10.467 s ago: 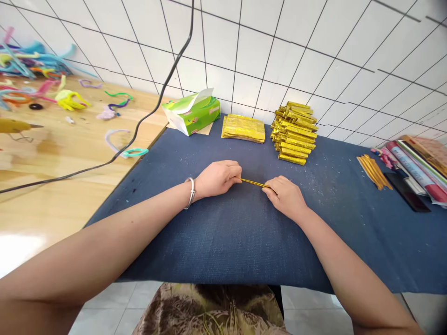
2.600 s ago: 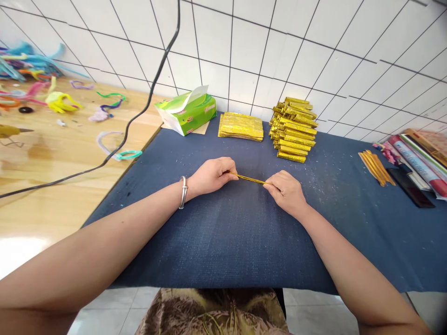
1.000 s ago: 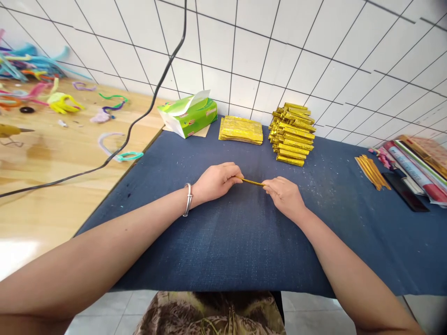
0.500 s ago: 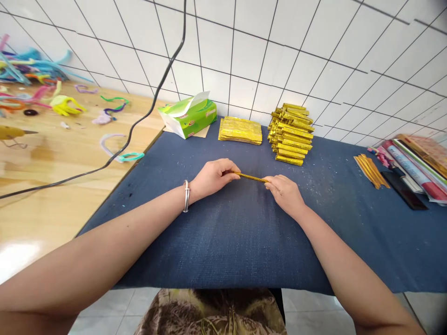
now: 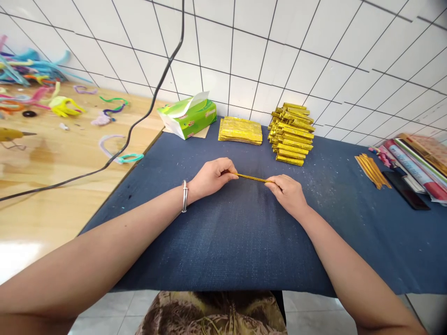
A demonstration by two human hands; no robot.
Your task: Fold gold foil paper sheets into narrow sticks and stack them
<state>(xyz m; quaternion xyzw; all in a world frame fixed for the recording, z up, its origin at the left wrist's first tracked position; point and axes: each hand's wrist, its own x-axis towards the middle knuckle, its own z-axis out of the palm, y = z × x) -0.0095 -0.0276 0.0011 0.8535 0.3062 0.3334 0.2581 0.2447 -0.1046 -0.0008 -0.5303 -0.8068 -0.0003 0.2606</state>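
A thin strip of gold foil paper [image 5: 252, 177] stretches nearly level between my two hands, above the dark blue cloth [image 5: 216, 242]. My left hand [image 5: 214, 177], with a silver bangle at the wrist, pinches its left end between thumb and fingers. At the other end, my right hand [image 5: 288, 191] grips it the same way. Both ends of the strip are hidden by my fingers. Just beyond my hands lies a flat stack of gold foil sheets [image 5: 240, 130]. To its right rises a pile of folded gold foil strips [image 5: 291, 135].
A green tissue pack [image 5: 190, 116] stands at the back left against the tiled wall. A black cable [image 5: 143, 118] crosses the wooden table, which holds pipe cleaners [image 5: 66, 106] and a yellow glue gun [image 5: 12, 134]. Orange-gold strips [image 5: 373, 171] and a black flat object [image 5: 407, 190] lie right.
My hands have moved slightly apart, so a little more of the gold strip shows between them. The piles and other objects stay put.
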